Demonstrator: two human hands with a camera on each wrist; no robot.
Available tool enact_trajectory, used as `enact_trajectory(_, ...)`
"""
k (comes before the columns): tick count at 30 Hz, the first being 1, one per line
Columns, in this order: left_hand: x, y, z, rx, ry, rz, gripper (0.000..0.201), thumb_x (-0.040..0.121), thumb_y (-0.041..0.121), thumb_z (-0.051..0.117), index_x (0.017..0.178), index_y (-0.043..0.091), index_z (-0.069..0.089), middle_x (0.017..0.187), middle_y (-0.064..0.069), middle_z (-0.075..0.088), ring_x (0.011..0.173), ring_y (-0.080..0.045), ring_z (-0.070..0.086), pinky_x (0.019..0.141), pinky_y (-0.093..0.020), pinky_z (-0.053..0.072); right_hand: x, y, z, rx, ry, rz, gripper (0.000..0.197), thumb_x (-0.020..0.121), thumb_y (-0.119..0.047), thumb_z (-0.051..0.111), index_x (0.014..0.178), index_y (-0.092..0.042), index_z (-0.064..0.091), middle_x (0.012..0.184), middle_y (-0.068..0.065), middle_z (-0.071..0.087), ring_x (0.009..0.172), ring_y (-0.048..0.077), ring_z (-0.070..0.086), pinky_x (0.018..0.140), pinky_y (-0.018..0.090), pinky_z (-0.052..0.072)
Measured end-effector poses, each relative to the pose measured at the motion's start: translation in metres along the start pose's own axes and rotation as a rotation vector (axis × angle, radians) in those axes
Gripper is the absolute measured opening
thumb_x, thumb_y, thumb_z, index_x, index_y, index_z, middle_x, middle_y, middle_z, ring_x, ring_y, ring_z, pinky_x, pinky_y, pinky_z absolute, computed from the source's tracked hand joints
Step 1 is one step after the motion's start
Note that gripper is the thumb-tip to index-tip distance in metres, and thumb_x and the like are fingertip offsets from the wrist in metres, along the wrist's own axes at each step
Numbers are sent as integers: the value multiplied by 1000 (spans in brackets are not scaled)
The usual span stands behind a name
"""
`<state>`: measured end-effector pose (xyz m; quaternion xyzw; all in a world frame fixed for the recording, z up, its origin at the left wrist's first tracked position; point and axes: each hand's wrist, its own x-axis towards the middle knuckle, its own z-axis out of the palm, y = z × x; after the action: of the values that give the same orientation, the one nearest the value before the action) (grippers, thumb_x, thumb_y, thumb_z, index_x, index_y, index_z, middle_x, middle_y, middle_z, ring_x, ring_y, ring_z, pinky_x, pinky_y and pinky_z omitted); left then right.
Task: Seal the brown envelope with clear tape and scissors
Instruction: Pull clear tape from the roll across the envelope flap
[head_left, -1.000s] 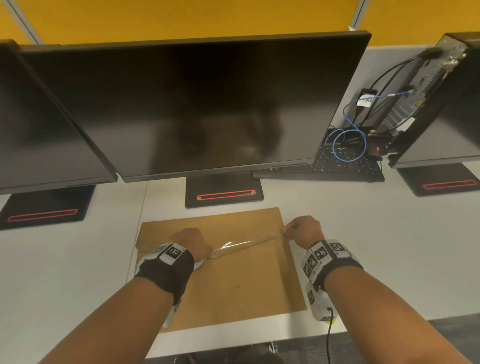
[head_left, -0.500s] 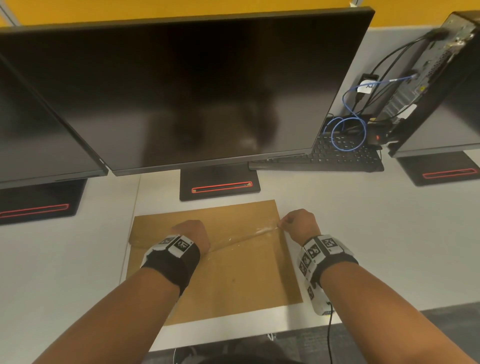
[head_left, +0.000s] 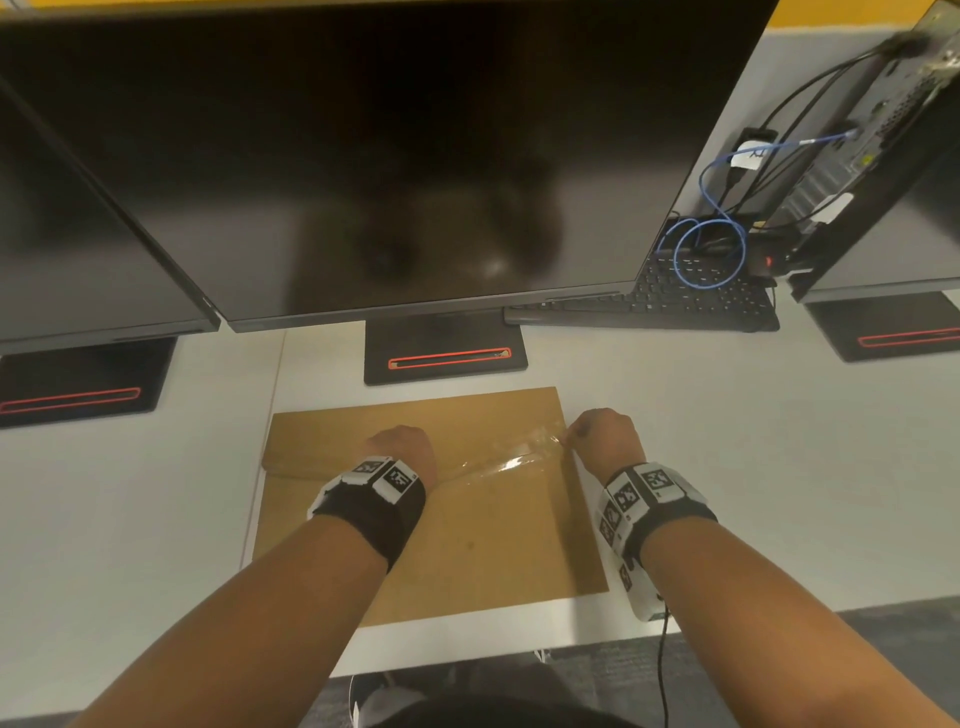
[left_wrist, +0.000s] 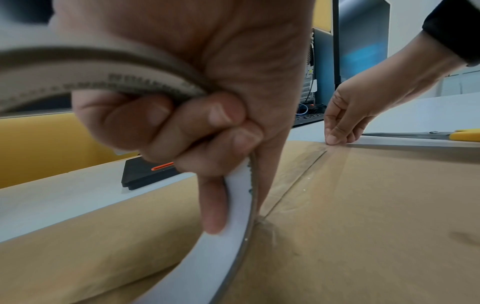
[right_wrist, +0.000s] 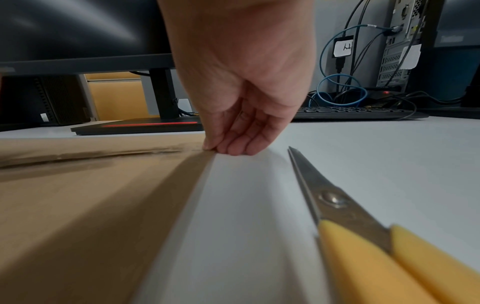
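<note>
The brown envelope (head_left: 467, 551) lies flat on the white desk, its flap to the far side. My left hand (head_left: 400, 449) sits over the flap seam and grips the roll of clear tape (left_wrist: 228, 246), fingers curled through its core. A clear tape strip (head_left: 506, 460) runs from the roll to the right along the seam, low over the paper. My right hand (head_left: 571, 434) pinches the strip's end at the envelope's right edge (right_wrist: 207, 152), fingertips down on the surface. Yellow-handled scissors (right_wrist: 363, 236) lie shut on the desk just right of the envelope, under my right wrist.
A large dark monitor (head_left: 389, 156) hangs over the desk with its stand base (head_left: 447, 353) just beyond the envelope. A black keyboard (head_left: 675, 301), blue cable and computer tower (head_left: 893, 130) stand at the back right. The desk's front edge (head_left: 467, 654) is close to the envelope.
The tape strip, held raised and slanted a second ago, has come down close to the envelope along the flap seam. Both hands kept their hold.
</note>
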<state>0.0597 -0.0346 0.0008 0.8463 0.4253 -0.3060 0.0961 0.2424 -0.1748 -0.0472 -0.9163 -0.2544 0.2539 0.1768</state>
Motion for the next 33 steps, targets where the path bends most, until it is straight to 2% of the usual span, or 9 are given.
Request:
enact_trajectory(7, 1, 2, 2, -3, 11, 4, 21, 89, 12, 49, 102, 10, 66, 107, -6, 67, 97, -22, 65, 80, -30, 51, -4, -3, 1, 13, 25, 23, 2, 87, -11, 54, 86, -10, 56, 90, 9, 63, 76, 21, 51, 68, 28, 41)
enact_trajectory(9, 1, 2, 2, -3, 18, 5, 21, 90, 12, 48, 102, 11, 66, 106, -5, 67, 97, -22, 65, 79, -30, 51, -3, -1, 2, 86, 57, 39, 12, 83, -12, 61, 85, -10, 50, 90, 9, 59, 77, 23, 52, 68, 29, 41)
enact_trajectory(11, 1, 2, 2, -4, 15, -1, 21, 90, 12, 48, 102, 11, 66, 106, -5, 67, 96, -22, 65, 79, -29, 51, -2, -1, 1, 137, 88, 47, 14, 80, -11, 64, 87, -7, 53, 94, 12, 62, 78, 23, 53, 69, 29, 41)
enact_trajectory(14, 1, 2, 2, -6, 7, -8, 22, 90, 11, 48, 102, 10, 66, 106, -6, 67, 96, -22, 65, 79, -29, 51, -3, -4, 3, 106, 104, 39, 10, 85, -5, 54, 91, -2, 61, 96, 14, 66, 77, 23, 54, 68, 27, 41)
enact_trajectory(17, 0, 2, 2, -2, 9, -9, 22, 89, 11, 49, 103, 10, 66, 107, -5, 67, 98, -22, 65, 79, -29, 51, -4, -7, 5, 51, 102, 51, 19, 87, -4, 48, 92, -4, 67, 96, 11, 69, 84, 26, 61, 69, 26, 44)
enact_trajectory(19, 0, 2, 2, 6, 14, -8, 22, 89, 11, 50, 104, 11, 66, 108, -5, 67, 99, -22, 65, 80, -29, 51, -3, -6, 8, -8, 78, 49, 18, 87, -6, 51, 90, -7, 69, 95, 9, 70, 78, 24, 59, 68, 26, 44)
enact_trajectory(27, -1, 2, 1, -16, 12, -8, 23, 89, 11, 51, 106, 11, 66, 110, -5, 67, 100, -22, 65, 83, -30, 51, -6, -3, 14, -149, 66, -2, 20, 86, -9, 51, 95, -8, 69, 105, 11, 57, 91, 29, 62, 80, 31, 50)
enact_trajectory(30, -1, 2, 1, -26, 6, -7, 24, 90, 11, 49, 107, 10, 66, 110, -5, 66, 101, -22, 65, 83, -30, 51, -16, -12, 22, -171, 168, -97, 17, 79, -5, 51, 89, -13, 63, 100, 4, 50, 80, 25, 59, 77, 38, 53)
enact_trajectory(33, -1, 1, 1, -20, 7, -7, 24, 89, 10, 49, 106, 10, 66, 109, -5, 66, 99, -22, 65, 82, -30, 52, -28, -34, 33, -174, 66, -329, 17, 82, -6, 53, 92, -14, 64, 99, 4, 55, 85, 24, 57, 78, 35, 53)
